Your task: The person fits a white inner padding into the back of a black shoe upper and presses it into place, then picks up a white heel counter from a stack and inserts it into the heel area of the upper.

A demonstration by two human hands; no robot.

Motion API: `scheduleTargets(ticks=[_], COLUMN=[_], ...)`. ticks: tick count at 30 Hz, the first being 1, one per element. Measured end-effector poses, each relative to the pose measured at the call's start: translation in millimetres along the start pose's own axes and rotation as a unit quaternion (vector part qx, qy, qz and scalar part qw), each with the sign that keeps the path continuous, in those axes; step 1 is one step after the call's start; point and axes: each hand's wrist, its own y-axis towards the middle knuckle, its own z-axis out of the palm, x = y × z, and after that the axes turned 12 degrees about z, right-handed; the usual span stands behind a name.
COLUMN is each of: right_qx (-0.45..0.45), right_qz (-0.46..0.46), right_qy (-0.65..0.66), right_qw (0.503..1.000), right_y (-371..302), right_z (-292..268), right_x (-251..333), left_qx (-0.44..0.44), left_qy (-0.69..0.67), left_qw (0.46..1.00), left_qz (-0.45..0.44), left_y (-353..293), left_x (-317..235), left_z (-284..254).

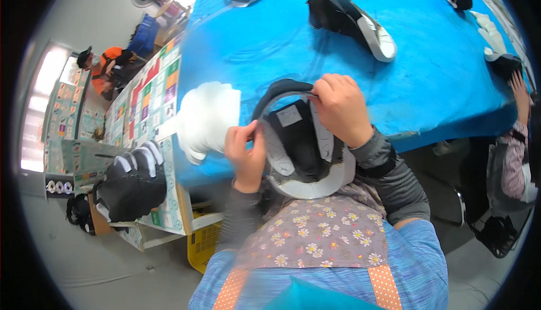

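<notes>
One white stack [209, 117] is sitting by the left hand [247, 153], which is pinching one black shoe upper [298, 136] near the surface [248, 42] edge; the right hand [345, 108] is gripping its rim; four more uppers [341, 17] are lying beyond, one beside a co-worker's hand [519, 90].

No lettering can be read. A small pale label [290, 115] sits inside the black shoe upper [307, 149] — its marks too small to make out. Left of the upper and beyond it, a patterned cover [141, 97] bears coloured printed squares — their print equally unclear.
</notes>
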Motion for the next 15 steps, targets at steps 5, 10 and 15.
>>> scheduleTargets(ticks=[5, 10, 15], right_qx=[0.007, -0.012, 0.013], right_qz=[-0.005, -0.010, 0.001], right_qy=[0.002, 0.032, 0.009], right_qw=[1.000, 0.999, 1.000], right_y=[-2, -10, -5], right_z=[3, 2, -3], right_x=[-1, -3, -4], left_qx=[0.010, 0.004, 0.042], left_qy=[0.052, 0.024, 0.031], left_qw=[0.997, 0.999, 0.999], left_qz=[0.056, 0.043, 0.010], left_y=[6, 0, 12], left_x=[4, 5, -1], left_z=[-6, -3, -6])
